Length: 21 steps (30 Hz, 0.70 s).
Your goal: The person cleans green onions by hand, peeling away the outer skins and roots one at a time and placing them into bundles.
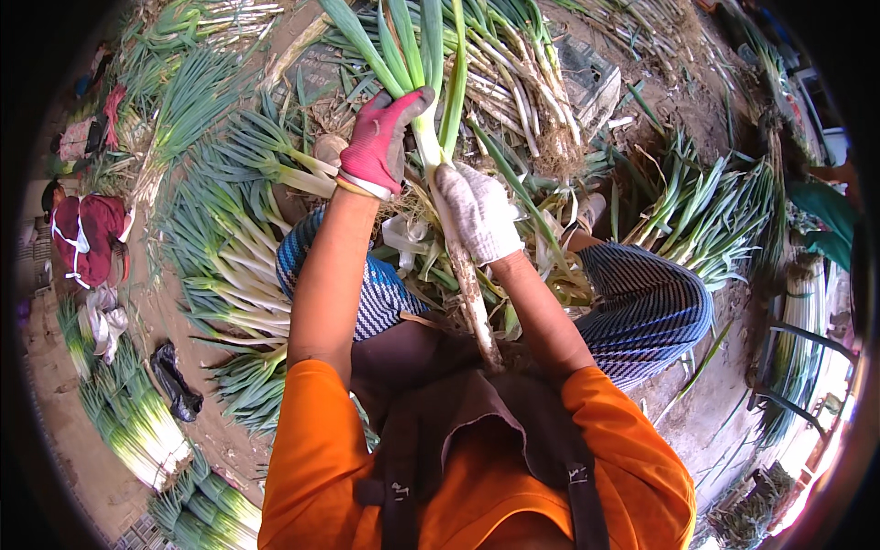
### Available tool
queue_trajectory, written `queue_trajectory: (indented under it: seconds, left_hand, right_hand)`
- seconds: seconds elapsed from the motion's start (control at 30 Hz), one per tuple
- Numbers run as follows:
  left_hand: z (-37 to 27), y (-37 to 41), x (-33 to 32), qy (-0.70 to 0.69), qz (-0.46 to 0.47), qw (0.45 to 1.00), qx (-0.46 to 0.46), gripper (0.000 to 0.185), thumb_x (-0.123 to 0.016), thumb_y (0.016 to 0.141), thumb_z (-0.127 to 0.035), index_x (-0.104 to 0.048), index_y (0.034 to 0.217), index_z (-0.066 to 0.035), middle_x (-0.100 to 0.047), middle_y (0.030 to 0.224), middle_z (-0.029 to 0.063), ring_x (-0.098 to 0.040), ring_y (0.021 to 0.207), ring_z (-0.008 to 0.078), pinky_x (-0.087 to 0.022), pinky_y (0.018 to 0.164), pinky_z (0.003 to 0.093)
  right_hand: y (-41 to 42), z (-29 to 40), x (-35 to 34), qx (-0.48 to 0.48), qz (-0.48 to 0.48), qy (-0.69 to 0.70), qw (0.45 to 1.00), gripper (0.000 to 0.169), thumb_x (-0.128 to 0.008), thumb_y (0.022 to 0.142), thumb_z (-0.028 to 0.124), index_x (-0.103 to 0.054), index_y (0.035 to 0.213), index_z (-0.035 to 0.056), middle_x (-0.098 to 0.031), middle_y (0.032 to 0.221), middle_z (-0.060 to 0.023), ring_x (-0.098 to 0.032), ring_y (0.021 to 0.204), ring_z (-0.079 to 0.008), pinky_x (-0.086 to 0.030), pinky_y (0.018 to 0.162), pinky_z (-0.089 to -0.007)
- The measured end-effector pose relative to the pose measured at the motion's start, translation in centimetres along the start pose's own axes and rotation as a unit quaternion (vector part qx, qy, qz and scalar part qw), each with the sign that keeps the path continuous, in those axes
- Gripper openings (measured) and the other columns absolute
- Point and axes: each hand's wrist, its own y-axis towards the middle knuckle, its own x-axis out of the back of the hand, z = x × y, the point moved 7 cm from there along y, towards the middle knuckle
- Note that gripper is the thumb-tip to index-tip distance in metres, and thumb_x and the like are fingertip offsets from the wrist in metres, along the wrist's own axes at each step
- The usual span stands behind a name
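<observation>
My left hand point(380, 137), in a red glove with a grey palm, grips a large green onion point(427, 141) where its green leaves fan out. Just below, my right hand point(479, 212), in a white knit glove, closes on the upper part of the same stalk, by a leaf that splits off. The long white shank runs down between my forearms, brown with soil towards its lower end, which rests near my dark apron point(440, 405). Peeled leaves and pale skins point(505, 313) lie heaped between my legs.
Cleaned green onions point(251, 282) lie piled at the left, with tied bundles point(141, 419) farther out. Unpeeled stalks with roots point(515, 89) lie ahead beside a dark crate point(591, 79). More leaves point(708, 206) are at the right, near a metal frame point(804, 337). A black plastic bag point(177, 381) lies left.
</observation>
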Motion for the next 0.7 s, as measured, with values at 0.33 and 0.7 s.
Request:
queue_trajectory:
  seconds: [0.33,0.7]
  left_hand:
    - [1.9,-0.4,-1.2,-0.18,0.231,0.953,0.08,0.049,-0.063,0.083,-0.031,-0.051,0.119,-0.001,-0.062,0.1,0.0122,-0.06,0.084,0.0223,-0.05,0.079,0.0375]
    - [1.4,0.0,-0.5,-0.04,0.097,0.992,0.076,0.036,-0.06,0.085,-0.029,-0.058,0.109,-0.002,-0.064,0.095,0.0104,-0.063,0.079,0.02,-0.052,0.069,0.0347]
  right_hand:
    - [-1.2,-2.0,-0.5,0.0,0.093,0.033,0.995,0.025,-0.052,0.085,0.008,-0.059,0.108,-0.0015,-0.064,0.092,-0.016,-0.062,0.084,-0.0278,-0.048,0.075,-0.0352]
    - [-0.6,-1.4,0.3,-0.069,0.001,0.238,0.969,0.034,-0.053,0.089,0.028,-0.059,0.101,-0.0031,-0.062,0.08,-0.0069,-0.056,0.07,-0.0151,-0.045,0.065,-0.0299]
